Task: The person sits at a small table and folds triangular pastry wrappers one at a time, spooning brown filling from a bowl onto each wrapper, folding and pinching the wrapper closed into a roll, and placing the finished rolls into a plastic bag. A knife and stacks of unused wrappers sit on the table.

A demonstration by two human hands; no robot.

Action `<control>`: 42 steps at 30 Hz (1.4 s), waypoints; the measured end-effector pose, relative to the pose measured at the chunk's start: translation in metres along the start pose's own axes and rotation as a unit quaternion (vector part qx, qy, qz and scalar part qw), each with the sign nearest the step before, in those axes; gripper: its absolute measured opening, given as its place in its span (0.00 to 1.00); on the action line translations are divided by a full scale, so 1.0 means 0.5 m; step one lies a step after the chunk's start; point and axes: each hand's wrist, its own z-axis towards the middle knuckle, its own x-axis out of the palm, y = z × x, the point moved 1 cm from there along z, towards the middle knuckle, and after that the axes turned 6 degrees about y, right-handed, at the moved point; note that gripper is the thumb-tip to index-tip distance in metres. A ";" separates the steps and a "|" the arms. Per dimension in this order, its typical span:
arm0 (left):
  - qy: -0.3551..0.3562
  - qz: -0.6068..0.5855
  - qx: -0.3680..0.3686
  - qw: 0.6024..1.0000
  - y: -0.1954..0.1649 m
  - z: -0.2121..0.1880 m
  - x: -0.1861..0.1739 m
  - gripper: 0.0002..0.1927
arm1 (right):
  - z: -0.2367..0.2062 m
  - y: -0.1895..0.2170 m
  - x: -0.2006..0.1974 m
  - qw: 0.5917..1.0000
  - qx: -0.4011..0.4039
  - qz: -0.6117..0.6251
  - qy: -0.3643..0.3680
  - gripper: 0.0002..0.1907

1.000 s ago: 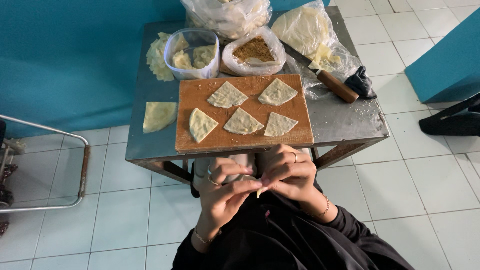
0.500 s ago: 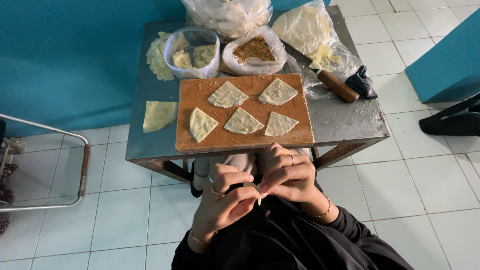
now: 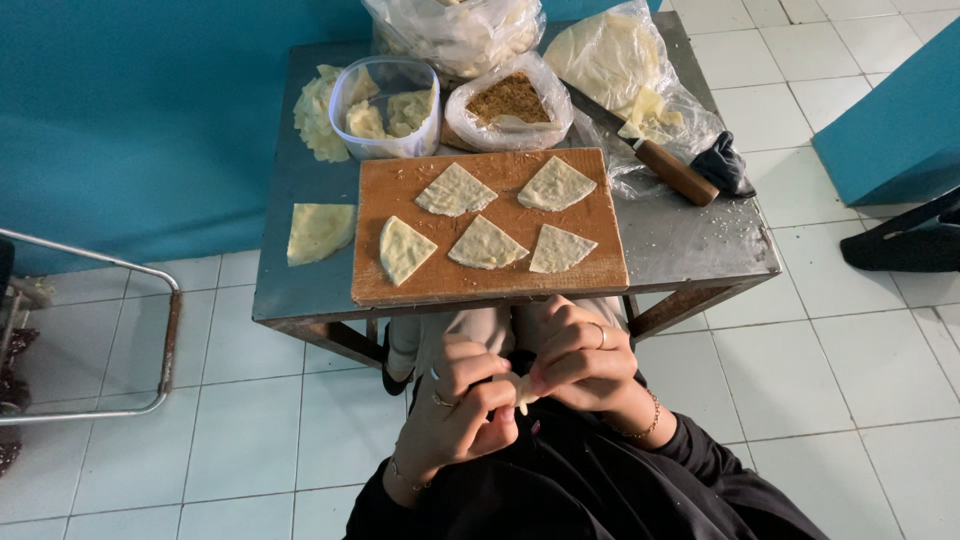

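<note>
Your left hand (image 3: 462, 410) and right hand (image 3: 580, 360) meet over your lap, fingers pinched narrow on a small pale pastry piece (image 3: 522, 392) held between them. Ahead of your fingers, five folded triangles (image 3: 487, 243) already lie on the wooden board (image 3: 400, 290) on the worktop (image 3: 690, 240). Beyond those, a bowl of filling (image 3: 508, 98) and a tub of wrappers (image 3: 385, 110) look far from used up.
</note>
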 end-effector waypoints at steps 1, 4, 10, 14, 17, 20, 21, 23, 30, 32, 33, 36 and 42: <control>0.004 -0.024 -0.003 1.000 0.000 0.001 0.001 0.13 | -0.001 0.001 0.000 1.000 -0.003 0.000 -0.001 0.07; 0.014 -0.088 -0.014 0.996 -0.001 0.007 0.002 0.16 | 0.000 0.002 -0.003 1.000 -0.016 0.004 0.001 0.07; 0.001 -0.063 -0.011 0.998 -0.005 0.023 -0.010 0.17 | 0.005 0.004 -0.006 1.000 -0.030 0.004 0.003 0.07; -0.057 -0.027 -0.010 0.998 -0.012 0.029 -0.009 0.15 | 0.003 0.006 -0.005 1.000 -0.027 -0.008 0.000 0.07; -0.085 -0.016 -0.005 0.996 -0.013 0.032 -0.011 0.14 | 0.000 0.004 -0.007 0.999 -0.033 -0.012 0.004 0.06; -0.083 -0.016 -0.004 0.996 -0.014 0.033 -0.017 0.13 | -0.005 0.000 -0.004 0.999 -0.031 -0.015 -0.009 0.07; -0.079 -0.017 -0.005 0.997 -0.016 0.031 -0.020 0.13 | -0.008 0.001 -0.001 0.999 -0.028 -0.015 -0.016 0.08; -0.065 -0.071 -0.028 0.995 -0.017 0.028 -0.022 0.12 | -0.012 0.002 0.002 0.999 0.009 -0.025 -0.025 0.08; -0.093 -0.283 -0.237 0.925 0.008 -0.015 0.004 0.05 | -0.015 0.014 -0.001 0.973 0.221 -0.058 0.027 0.07; -0.088 -0.335 -0.311 0.885 0.025 -0.030 0.017 0.06 | -0.009 0.010 -0.003 0.959 0.280 -0.040 0.025 0.07; -0.085 -0.359 -0.346 0.863 0.033 -0.036 0.023 0.06 | -0.006 0.008 -0.004 0.950 0.310 -0.030 0.025 0.07; -0.049 -0.433 -0.375 0.818 0.062 -0.042 0.027 0.07 | 0.004 0.005 -0.010 0.924 0.376 0.061 0.013 0.06; -0.014 -0.531 -0.315 0.787 0.096 -0.026 0.046 0.16 | 0.025 0.005 -0.021 0.909 0.413 0.048 0.017 0.05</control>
